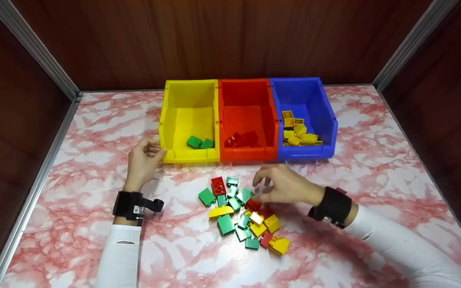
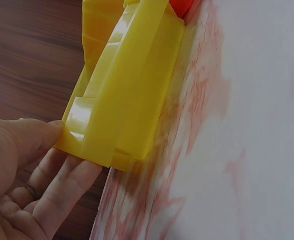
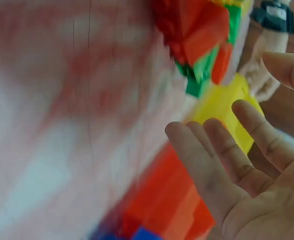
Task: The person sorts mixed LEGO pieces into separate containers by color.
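My left hand point(image 1: 142, 166) holds the front left corner of the yellow bin point(image 1: 192, 156). In the left wrist view, the thumb lies on one side of that corner and the fingertips point(image 2: 89, 169) on the other. My right hand point(image 1: 288, 185) hovers at the upper right of a loose brick pile, its fingers apart and nothing between them. Beneath its fingertips lie a red brick point(image 1: 253, 204) and a green brick point(image 1: 245, 195). The pile mixes green, red and yellow toy bricks, among them a red brick point(image 1: 218, 186) and a yellow sloped brick point(image 1: 279, 245).
Right of the yellow bin, a red bin point(image 1: 248, 154) and a blue bin point(image 1: 308, 151) stand in the same row. Green bricks point(image 1: 194, 141) lie in the yellow bin, red bricks point(image 1: 249, 138) in the red, several yellow bricks point(image 1: 309, 138) in the blue. Wood-grain walls point(image 1: 222, 40) enclose the marbled table.
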Available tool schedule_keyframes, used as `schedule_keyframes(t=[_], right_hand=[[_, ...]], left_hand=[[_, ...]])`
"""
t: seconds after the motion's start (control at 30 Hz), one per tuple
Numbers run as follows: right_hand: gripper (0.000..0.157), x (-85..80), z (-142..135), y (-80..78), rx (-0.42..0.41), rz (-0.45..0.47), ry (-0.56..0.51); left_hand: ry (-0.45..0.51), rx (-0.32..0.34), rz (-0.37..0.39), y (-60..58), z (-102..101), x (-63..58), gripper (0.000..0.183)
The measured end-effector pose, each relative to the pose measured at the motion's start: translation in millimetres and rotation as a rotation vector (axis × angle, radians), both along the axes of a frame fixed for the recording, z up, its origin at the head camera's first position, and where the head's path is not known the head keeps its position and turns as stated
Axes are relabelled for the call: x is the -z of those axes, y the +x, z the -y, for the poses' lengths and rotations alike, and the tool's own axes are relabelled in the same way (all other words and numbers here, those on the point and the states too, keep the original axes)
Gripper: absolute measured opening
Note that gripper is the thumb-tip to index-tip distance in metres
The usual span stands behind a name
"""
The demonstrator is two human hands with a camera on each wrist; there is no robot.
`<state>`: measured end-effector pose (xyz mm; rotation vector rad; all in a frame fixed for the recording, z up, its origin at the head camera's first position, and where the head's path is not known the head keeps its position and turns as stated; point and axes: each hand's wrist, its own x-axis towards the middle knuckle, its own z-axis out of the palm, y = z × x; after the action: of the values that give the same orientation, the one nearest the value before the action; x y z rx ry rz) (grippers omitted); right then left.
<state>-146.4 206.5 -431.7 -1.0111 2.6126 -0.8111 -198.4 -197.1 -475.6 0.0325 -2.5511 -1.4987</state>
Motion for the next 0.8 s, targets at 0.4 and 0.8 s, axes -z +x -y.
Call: schedule_keyframes(t=[0.4,0.8], right_hand=[[0.016,22.5,18,7.8,-0.042,0.004,0.07],[0.016,-9.0,13,-4.4,0.007,0.025,0.022]], left_hand=[[0.008,0.004,0.001,-0.1,0,0.6,0.024],[0.004,-0.006,0.0,-0.1,0,1.0,0.024]])
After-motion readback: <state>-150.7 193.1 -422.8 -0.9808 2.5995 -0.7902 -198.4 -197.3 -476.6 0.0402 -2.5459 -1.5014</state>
